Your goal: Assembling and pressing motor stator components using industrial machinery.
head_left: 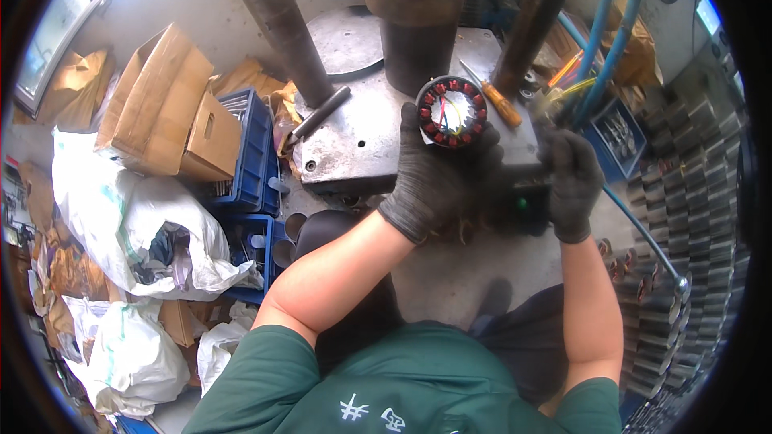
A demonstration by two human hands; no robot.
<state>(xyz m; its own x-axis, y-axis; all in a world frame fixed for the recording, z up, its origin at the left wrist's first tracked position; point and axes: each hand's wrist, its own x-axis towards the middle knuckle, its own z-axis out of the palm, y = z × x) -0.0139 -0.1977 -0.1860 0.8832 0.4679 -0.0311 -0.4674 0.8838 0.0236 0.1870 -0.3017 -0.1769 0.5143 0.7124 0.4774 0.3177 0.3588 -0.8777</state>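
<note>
ring of black metal with red windings (452, 112) sits clasped in the dark-gloved left hand (432, 173) near the grey steel slab (342, 128); best keep its coloured wires (445, 115) unpinched. whether the curled, dark-gloved right hand (573, 167) holds anything, i cannot tell.

A cluttered industrial workshop surrounds a heavy metal machine base (350, 133), with 2 thick metal columns (278, 24) rising from its far side. An orange-handled screwdriver (502, 104) lies on the base, and blue hoses (634, 0) hang at far right. Rows of stacked metal parts (679, 217) line the right, while cardboard boxes (157, 104), blue crates (256, 149) and bulging white sacks (133, 362) crowd the left.
</note>
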